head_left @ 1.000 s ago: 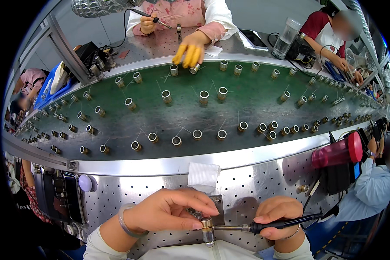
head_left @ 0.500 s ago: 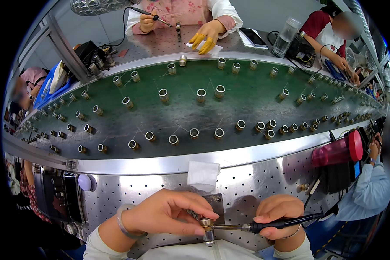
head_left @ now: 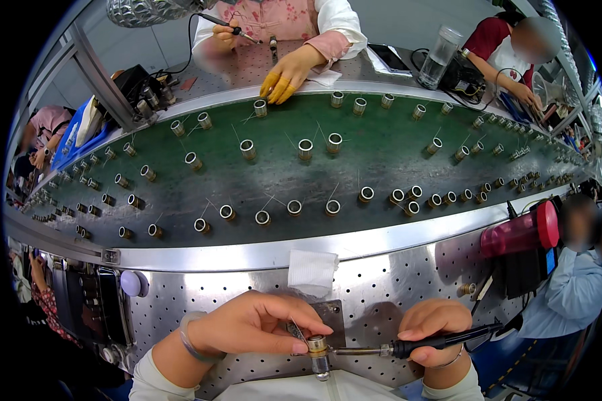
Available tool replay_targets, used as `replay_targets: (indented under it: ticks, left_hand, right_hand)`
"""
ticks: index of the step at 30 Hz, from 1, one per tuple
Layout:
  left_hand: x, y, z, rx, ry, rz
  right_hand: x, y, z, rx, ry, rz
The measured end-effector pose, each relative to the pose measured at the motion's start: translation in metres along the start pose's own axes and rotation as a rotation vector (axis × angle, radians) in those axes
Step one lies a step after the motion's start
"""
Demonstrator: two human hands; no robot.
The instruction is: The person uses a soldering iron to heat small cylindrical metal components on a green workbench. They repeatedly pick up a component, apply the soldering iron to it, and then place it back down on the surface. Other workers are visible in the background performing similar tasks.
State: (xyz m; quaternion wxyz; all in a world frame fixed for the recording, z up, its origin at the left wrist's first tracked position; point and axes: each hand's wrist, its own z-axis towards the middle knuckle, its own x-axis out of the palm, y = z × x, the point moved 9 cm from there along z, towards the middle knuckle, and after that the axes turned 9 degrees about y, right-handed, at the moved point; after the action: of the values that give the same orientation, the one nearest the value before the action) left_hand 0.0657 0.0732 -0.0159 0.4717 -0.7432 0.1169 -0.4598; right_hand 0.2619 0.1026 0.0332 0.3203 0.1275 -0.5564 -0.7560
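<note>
My left hand pinches a small metal cylinder between thumb and fingers. The cylinder sits on a shiny metal post close to my body. A thin wire stands up by my left fingers. My right hand is wrapped round the black handle of a soldering iron. The iron lies nearly level, pointing left, and its tip reaches the cylinder's side. Whether the tip presses on it I cannot tell. A flat metal plate lies behind the post, partly hidden by my left hand.
Beyond the perforated metal bench a green conveyor belt carries many similar cylinders. A folded white cloth lies at the bench's far edge. A pink cup lies at right. Across the belt, a co-worker's hand with yellow finger covers reaches over.
The cylinders on the belt have shifted slightly left. The co-worker's yellow-covered hand has moved left to the belt's edge, over a cylinder. My hands have barely moved.
</note>
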Motion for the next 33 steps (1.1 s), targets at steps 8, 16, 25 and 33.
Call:
replay_targets:
  ticks: [8,16,25,33]
  left_hand:
    - [0.004,-0.010,0.003,0.252,-0.077,0.020]
    - [0.006,-0.014,0.002,0.264,-0.032,0.085]
    - [0.006,-0.014,0.002,0.262,-0.006,0.078]
    - [0.004,-0.003,0.004,0.116,0.014,-0.021]
  right_hand:
    - [0.005,-0.001,0.002,0.044,0.049,-0.032]
    - [0.007,0.002,0.005,0.019,0.057,-0.048]
    - [0.011,0.007,0.010,-0.035,0.111,-0.096]
    - [0.013,0.010,0.013,-0.040,0.136,-0.131]
